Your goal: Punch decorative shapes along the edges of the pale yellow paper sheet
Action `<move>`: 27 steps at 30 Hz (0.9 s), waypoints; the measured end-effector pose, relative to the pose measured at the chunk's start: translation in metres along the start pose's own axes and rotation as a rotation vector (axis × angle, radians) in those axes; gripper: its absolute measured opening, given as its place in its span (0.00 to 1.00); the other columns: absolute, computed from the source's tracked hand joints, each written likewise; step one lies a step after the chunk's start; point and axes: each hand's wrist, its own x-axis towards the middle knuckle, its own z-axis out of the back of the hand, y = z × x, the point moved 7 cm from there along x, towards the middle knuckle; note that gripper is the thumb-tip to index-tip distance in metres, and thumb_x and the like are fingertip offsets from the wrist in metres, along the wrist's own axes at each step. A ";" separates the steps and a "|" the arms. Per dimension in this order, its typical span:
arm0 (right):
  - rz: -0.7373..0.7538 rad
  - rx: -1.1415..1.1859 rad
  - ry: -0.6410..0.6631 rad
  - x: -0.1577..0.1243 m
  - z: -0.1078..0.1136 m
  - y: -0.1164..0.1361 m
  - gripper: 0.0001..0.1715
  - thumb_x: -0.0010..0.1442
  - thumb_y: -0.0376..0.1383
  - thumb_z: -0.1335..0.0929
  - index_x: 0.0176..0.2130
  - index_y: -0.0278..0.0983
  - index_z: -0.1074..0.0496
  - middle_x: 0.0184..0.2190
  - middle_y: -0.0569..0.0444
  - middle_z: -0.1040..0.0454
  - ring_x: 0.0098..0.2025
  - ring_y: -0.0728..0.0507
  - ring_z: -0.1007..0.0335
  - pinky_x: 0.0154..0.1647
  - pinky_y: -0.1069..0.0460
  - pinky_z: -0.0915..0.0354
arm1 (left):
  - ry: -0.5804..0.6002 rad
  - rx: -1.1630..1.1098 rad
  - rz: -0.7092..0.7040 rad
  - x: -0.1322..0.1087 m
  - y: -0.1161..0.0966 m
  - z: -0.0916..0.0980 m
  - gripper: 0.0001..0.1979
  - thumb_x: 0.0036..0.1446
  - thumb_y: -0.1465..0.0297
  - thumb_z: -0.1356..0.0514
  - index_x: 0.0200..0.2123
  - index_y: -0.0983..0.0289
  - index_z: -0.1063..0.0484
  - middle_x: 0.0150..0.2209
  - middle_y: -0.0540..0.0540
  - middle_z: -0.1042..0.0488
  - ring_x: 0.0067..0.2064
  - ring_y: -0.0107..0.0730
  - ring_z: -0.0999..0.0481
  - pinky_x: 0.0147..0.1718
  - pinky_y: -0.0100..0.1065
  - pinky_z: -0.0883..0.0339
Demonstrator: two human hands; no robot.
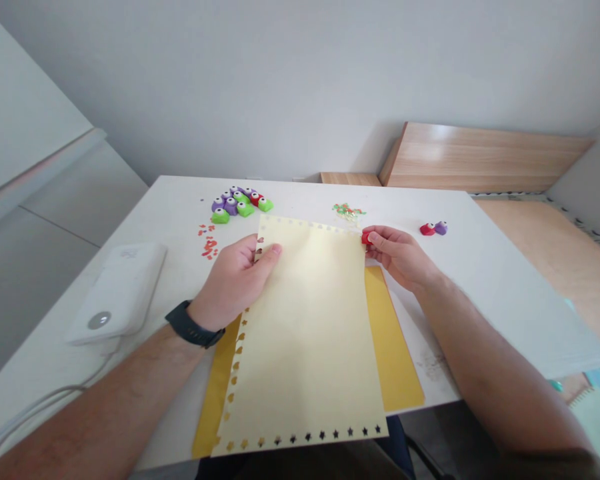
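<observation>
A cream sheet of paper (pixel 310 320) has small shapes punched along its left, top and bottom edges; stars show at the bottom. My left hand (pixel 237 273) pinches its left edge, thumb on top. At the upper right corner, my right hand (pixel 397 253) is closed on a small red craft punch (pixel 366 238), which touches the paper's edge. Whether the paper sits inside its slot I cannot tell. Under the sheet lies a darker yellow sheet (pixel 387 347), showing at both sides.
Several purple, green and red punches (pixel 237 202) cluster at the back left. A red punch (pixel 427 229) and a purple punch (pixel 441 228) stand at right. Red paper bits (pixel 209 248) and mixed bits (pixel 349 212) lie about. A white power bank (pixel 123 290) with cables sits at left.
</observation>
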 end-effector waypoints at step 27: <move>0.021 -0.040 -0.013 0.000 -0.004 0.004 0.19 0.50 0.45 0.18 0.37 0.39 0.21 0.35 0.54 0.22 0.35 0.46 0.31 0.42 0.48 0.34 | -0.003 -0.012 0.029 -0.001 0.000 -0.001 0.16 0.63 0.58 0.36 0.49 0.62 0.21 0.41 0.56 0.16 0.39 0.44 0.18 0.36 0.36 0.23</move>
